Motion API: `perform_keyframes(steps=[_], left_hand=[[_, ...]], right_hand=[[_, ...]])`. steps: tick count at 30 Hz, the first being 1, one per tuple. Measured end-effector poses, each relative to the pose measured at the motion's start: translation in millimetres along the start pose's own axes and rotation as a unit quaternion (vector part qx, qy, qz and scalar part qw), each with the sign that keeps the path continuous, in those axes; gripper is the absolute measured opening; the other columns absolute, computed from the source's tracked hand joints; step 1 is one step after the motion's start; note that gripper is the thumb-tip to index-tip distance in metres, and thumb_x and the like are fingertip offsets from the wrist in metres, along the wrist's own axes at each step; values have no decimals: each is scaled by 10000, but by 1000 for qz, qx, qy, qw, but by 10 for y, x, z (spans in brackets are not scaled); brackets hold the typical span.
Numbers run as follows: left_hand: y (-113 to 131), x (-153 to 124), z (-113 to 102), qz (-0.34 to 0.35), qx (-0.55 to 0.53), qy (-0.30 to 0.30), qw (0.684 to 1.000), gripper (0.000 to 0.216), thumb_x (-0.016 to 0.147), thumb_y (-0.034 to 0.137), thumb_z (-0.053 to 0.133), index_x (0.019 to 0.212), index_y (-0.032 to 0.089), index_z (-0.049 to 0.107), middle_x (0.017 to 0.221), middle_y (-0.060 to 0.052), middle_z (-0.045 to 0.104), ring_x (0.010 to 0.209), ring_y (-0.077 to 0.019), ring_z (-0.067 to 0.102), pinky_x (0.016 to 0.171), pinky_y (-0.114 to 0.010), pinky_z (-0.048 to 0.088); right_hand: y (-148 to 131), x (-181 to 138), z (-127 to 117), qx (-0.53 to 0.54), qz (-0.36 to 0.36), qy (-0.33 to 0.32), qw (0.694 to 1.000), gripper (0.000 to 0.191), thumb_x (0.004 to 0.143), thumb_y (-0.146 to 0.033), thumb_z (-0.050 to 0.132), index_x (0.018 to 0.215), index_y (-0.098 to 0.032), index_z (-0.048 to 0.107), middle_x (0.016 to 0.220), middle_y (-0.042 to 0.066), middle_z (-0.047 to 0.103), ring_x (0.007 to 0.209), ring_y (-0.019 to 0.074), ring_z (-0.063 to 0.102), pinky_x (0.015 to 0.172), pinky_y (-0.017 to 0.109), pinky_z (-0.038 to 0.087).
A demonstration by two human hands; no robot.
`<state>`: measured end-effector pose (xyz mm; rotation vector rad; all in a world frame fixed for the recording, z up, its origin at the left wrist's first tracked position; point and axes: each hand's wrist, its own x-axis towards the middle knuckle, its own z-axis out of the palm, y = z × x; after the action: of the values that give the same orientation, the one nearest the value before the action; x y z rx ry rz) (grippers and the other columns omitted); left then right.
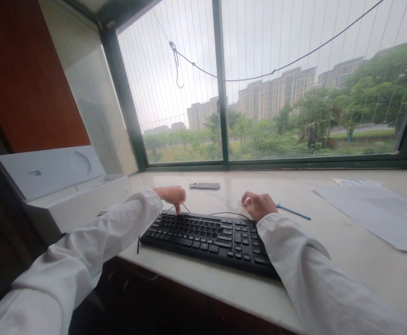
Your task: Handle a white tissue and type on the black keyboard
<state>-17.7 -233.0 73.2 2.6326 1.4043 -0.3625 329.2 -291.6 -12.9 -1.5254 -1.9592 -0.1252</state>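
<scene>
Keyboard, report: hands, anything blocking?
Left hand: finger pointing down at far edge of keyboard. Right hand: fingers curled, near far right corner. Right sleeve partly hiding right end.

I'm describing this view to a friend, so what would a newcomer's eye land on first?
Probably the black keyboard on the pale counter, with the left hand pointing down at its far edge and the right hand near its far right corner. Beyond the counter, a wide green-framed window shows trees and tall buildings.
</scene>
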Motion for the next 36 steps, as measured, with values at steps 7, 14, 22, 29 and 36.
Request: perform_keyframes(steps=[7,14,22,29,36], left_hand=[[44,31,35,12,-12,2,1000,369,523,298,864,489,154,526,438,68,511,506,-87,417,493,-224,266],[-253,240,-126,-5,-13,164,986,308,678,432,751,639,164,604,649,33,628,628,-105,530,568,-214,331],[-639,1016,-153,-162,1,190,968,320,809,480,597,1004,261,725,1026,-26,711,898,-163,634,689,-202,427],[-850,1533,-81,-183,12,189,965,258,828,394,599,1001,279,751,1093,-48,715,1014,-200,630,803,-225,456],[-999,1789,45,-181,23,193,964,198,799,340,639,929,263,767,1073,-65,721,1008,-208,634,830,-242,457]], right_hand=[[-16,4,-13,-7,8,-1,1000,75,780,-211,617,789,-257,676,741,-23,744,731,169,678,787,282,418],[-36,-3,-27,-11,16,-1,1000,83,786,-203,616,795,-257,677,739,-28,743,730,165,673,789,280,418],[-30,-12,-32,-17,14,1,1000,85,793,-194,614,795,-255,672,738,-26,739,715,153,663,835,286,408],[-59,-25,-26,-27,16,0,1000,102,800,-182,606,802,-262,670,707,-25,725,676,155,633,871,300,373],[-109,-32,-42,-43,25,-13,999,136,814,-171,577,798,-265,674,648,-7,692,695,170,607,838,281,370]])
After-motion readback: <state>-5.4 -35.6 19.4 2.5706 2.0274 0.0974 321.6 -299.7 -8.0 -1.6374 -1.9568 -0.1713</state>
